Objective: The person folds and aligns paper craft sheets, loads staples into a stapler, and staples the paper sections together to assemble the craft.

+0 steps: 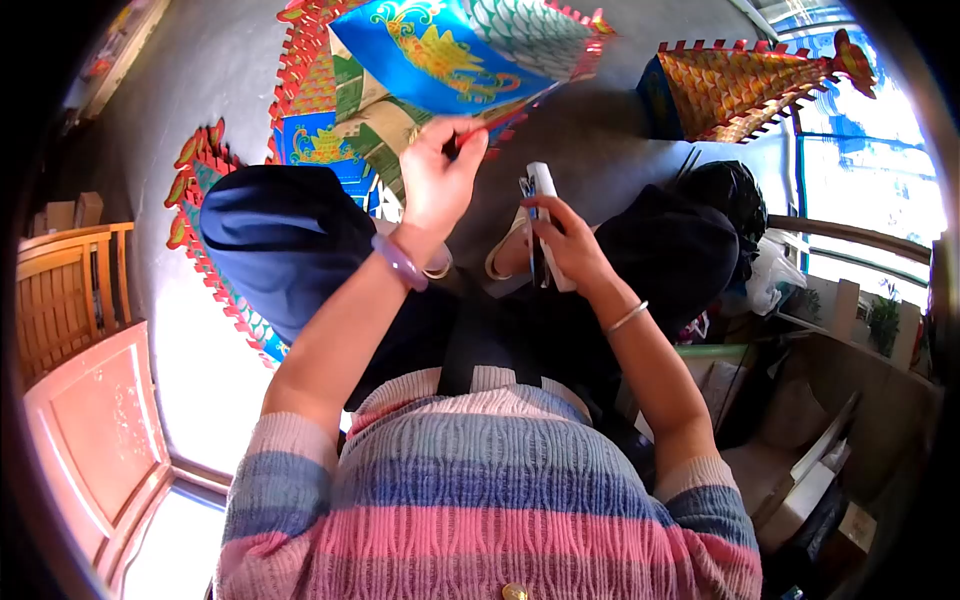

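Between my knees, my left hand (440, 175) pinches the lower edge of a shiny blue piece (425, 55) with gold patterns and silver-green scales. Its fingers are closed on that edge. My right hand (570, 240) is closed around a long white tool (552, 215) with a dark metal side, which looks like a stapler and points away from me. The tool is apart from the blue piece. Under the blue piece lie more decorated pieces, one with a blue panel (325, 150) and red toothed edging, beside brown and green card (385, 130).
An orange scaled piece (735, 90) stands at the upper right. Another red-edged piece (205, 200) lies beyond my left knee. A wooden chair (75, 285) and a pinkish door panel (100, 430) are at the left. Black and white plastic bags (770, 275) sit by my right knee.
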`<state>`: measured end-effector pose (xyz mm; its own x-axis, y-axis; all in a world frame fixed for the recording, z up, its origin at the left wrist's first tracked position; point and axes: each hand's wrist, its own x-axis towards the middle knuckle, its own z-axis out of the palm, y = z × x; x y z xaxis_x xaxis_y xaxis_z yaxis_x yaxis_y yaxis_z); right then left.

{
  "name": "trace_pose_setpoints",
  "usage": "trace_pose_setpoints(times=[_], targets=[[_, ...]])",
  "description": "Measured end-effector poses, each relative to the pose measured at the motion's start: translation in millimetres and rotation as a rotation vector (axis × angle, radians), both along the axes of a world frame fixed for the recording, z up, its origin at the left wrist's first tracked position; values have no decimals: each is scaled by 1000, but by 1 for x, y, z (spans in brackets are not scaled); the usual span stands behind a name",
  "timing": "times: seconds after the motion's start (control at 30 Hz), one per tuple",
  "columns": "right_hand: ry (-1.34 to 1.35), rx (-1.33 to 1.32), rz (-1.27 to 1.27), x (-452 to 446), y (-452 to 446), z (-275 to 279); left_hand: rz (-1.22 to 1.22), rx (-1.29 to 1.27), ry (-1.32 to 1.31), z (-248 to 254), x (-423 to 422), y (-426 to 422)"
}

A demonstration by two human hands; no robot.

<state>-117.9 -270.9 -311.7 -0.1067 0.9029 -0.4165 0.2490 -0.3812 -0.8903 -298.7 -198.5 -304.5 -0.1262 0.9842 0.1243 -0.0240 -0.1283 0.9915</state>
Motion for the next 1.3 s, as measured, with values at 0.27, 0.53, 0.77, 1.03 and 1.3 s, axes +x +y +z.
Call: trace_pose_setpoints(times=[0.27, 0.53, 0.77, 1.03, 1.3], targets=[[-55, -6, -86, -16, 31, -45, -175, -544, -207, -58, -10, -68], [-110, 4, -58, -17, 32, -60, -294, -635, -274, -54, -9, -72], [-288, -21, -40, -15, 29, -72, 130, -716, -706, -37, -26, -52], [-78, -87, -178, -24, 24, -79, 67, -677, -446, -39, -17, -67], [225, -156, -279, -36, 19, -66, -51, -739, -327, -48, -22, -73]])
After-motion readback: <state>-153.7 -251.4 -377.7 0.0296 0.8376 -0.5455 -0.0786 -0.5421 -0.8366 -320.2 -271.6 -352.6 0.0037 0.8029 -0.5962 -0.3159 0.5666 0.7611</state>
